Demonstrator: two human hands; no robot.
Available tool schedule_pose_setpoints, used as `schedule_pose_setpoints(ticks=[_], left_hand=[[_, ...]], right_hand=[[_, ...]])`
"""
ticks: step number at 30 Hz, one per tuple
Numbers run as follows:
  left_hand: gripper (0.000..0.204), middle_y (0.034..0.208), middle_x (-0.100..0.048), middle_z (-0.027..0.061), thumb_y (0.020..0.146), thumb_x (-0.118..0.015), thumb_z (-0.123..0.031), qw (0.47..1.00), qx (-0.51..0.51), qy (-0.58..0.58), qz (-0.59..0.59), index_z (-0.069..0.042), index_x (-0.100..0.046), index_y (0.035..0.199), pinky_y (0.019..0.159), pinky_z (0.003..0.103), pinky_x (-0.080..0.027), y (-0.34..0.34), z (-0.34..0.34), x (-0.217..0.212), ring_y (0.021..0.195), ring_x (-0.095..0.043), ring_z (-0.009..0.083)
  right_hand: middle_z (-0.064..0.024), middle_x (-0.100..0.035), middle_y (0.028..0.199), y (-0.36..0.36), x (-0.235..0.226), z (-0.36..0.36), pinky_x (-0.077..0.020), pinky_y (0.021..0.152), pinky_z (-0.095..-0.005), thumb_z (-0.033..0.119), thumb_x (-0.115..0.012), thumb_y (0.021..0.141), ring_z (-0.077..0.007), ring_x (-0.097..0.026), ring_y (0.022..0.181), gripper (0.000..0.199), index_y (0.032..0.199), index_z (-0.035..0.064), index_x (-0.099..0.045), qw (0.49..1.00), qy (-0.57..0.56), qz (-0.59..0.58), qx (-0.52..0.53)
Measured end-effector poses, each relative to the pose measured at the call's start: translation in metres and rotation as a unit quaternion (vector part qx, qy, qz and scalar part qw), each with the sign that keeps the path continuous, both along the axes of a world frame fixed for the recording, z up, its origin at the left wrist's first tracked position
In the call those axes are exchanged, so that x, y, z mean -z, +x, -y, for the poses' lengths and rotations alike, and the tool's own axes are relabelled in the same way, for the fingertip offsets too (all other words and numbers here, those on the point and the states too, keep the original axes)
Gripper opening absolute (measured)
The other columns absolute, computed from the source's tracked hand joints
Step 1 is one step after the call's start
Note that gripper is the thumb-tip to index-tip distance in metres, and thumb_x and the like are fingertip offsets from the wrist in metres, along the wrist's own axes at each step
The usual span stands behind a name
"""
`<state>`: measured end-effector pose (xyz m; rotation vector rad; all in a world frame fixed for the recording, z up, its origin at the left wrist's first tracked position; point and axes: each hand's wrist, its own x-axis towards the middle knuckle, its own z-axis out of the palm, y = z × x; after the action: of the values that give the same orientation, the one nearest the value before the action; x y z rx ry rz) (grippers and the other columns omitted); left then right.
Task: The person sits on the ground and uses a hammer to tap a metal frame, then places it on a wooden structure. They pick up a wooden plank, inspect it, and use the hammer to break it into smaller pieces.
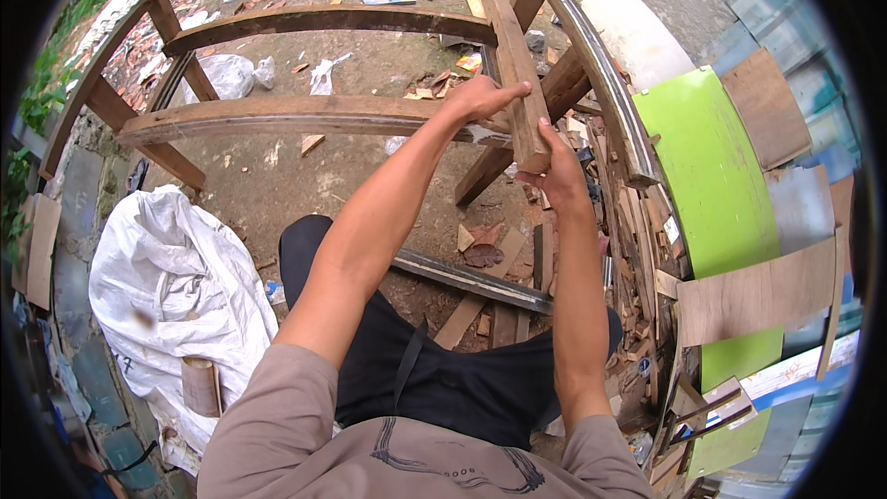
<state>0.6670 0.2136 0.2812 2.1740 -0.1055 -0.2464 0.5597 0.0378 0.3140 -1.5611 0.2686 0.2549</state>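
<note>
A thick wooden beam (pixel 514 55) runs away from me across a rough wooden frame (pixel 277 115). My right hand (pixel 562 176) grips the beam's near end from below. My left hand (pixel 485 95) rests on the beam's left side, where it crosses the nearer curved rail, with fingers wrapped against the wood. Both forearms reach forward from the lower edge over my dark trousers.
A white sack (pixel 166 277) lies on the dirt at my left. A pile of wood offcuts (pixel 628 249) and a green panel (pixel 711 176) stand at the right, with plywood sheets (pixel 758 291) leaning there. A metal strip (pixel 471 279) lies by my knee. Scraps litter the ground beyond.
</note>
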Motion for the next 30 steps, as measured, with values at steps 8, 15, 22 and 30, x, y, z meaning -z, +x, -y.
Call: schedule_pose_setpoints(ticks=[8,15,22,30], left_hand=[[0.093,0.065,-0.063,0.0095,0.068,-0.051,-0.092,1.000,0.001,-0.005,0.007,-0.002,-0.074,0.077,0.066,0.040,-0.049,-0.003,0.000,-0.002,0.071,-0.067,0.0246],[0.096,0.064,-0.063,0.0098,0.068,-0.048,-0.093,1.000,-0.006,0.012,0.006,-0.001,-0.073,0.074,0.067,0.041,-0.049,-0.004,0.001,-0.004,0.072,-0.067,0.0254],[0.102,0.078,-0.069,0.0179,0.070,-0.049,-0.092,1.000,0.014,-0.011,-0.006,0.004,-0.075,0.093,0.070,0.042,-0.052,0.006,0.000,0.002,0.079,-0.069,0.0291],[0.105,0.094,-0.071,0.0234,0.071,-0.049,-0.092,0.999,0.027,-0.024,-0.021,0.005,-0.073,0.105,0.080,0.042,-0.053,0.007,0.000,0.002,0.092,-0.070,0.0319]], right_hand=[[-0.0103,-0.065,0.098,0.007,0.005,0.009,-0.0592,0.061,-0.0341,0.050,-0.056,0.096,-0.0221,-0.070,0.079,0.054,0.127,0.0060,-0.054,0.998,0.002,-0.015,-0.055],[-0.0099,-0.065,0.094,0.003,0.000,0.004,-0.0584,0.062,-0.0337,0.051,-0.055,0.096,-0.0214,-0.069,0.076,0.054,0.124,0.0048,-0.055,0.999,-0.012,-0.010,-0.044],[-0.0090,-0.065,0.091,0.005,0.005,0.002,-0.0551,0.059,-0.0335,0.050,-0.056,0.095,-0.0218,-0.068,0.073,0.053,0.122,0.0047,-0.056,1.000,-0.010,0.004,-0.028],[-0.0088,-0.066,0.093,0.012,0.008,0.002,-0.0540,0.058,-0.0337,0.050,-0.058,0.094,-0.0222,-0.068,0.074,0.052,0.121,0.0057,-0.057,1.000,-0.005,0.004,-0.019]])
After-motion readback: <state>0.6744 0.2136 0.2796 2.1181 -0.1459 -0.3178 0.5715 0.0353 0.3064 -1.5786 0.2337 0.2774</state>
